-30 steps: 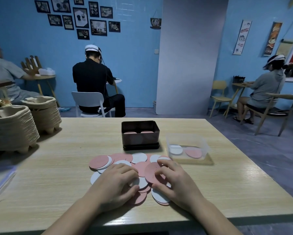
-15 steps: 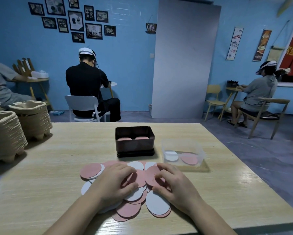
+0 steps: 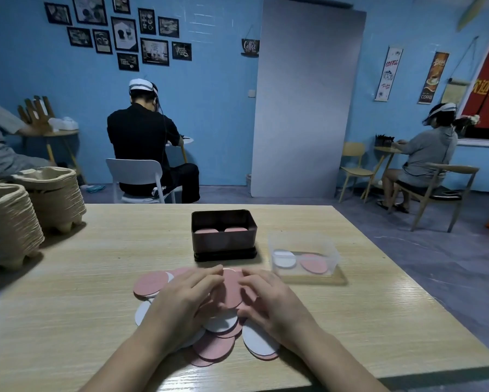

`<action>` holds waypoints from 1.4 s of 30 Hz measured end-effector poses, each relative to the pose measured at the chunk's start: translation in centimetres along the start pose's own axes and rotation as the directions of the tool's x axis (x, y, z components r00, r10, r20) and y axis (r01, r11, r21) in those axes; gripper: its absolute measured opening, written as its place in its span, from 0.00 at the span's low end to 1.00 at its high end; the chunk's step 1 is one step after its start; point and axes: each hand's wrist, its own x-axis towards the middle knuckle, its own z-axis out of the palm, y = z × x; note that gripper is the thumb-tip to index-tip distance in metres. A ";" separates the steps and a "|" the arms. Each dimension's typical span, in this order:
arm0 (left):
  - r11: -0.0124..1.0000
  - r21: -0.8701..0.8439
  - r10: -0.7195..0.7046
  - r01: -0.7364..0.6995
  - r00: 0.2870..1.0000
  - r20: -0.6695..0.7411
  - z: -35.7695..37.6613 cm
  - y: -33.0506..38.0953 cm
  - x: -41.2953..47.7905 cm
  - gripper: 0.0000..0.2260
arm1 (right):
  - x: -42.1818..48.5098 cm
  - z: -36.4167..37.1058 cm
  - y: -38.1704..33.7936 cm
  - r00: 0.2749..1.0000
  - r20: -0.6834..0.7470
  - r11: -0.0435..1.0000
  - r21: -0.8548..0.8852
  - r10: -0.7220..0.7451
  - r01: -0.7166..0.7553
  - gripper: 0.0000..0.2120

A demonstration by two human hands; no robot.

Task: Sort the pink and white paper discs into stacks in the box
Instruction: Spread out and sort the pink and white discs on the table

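Fingers (image 3: pixel 206 278) of left hand (image 3: pixel 178 304): straight, lying flat on the disc pile (image 3: pixel 213 348), nothing gripped. Right hand (image 3: pixel 277 306): fingers bent, tips at the right rim of one pink disc (image 3: pixel 230 292) that sits on top between both hands. Can't tell whether they pinch it or only touch it; the thumb side is half hidden.

Pile is mixed pink and white, overlapping, at the middle of the counter's (image 3: pixel 68 321) near edge. Both hands cover much of it, so no count is possible. One white disc (image 3: pixel 259 340) pokes out under the right wrist.

Box (image 3: pixel 223 244): dark, rectangular, mid-counter toward the far edge, just beyond the pile. Only the tops of two pink stacks side by side show over its wall, and their depth is hidden.

Clear tub (image 3: pixel 331 258) sits right of the box on a wooden board (image 3: pixel 314 279), with one white and one pink disc inside, blurred through the plastic.

Pulp tray stacks (image 3: pixel 54 199) stand at the counter's left edge, the nearer one cut off by the frame.
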 end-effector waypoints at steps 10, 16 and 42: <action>0.996 -0.056 -0.068 0.069 0.998 0.017 0.0 -0.4 -0.2 0.16 | 0.5 0.9 -0.5 0.999 -0.039 0.992 0.122 0.012 -0.007 0.21; 0.992 -0.096 -0.080 0.080 0.997 0.003 0.1 -0.5 -0.5 0.11 | 0.2 0.9 -0.6 0.996 -0.088 0.992 0.127 0.010 0.001 0.19; 0.976 0.049 -0.215 0.213 0.976 0.045 -4.7 -6.3 -4.3 0.09 | 2.5 2.0 -1.4 1.000 -0.015 0.999 0.030 0.014 -0.013 0.18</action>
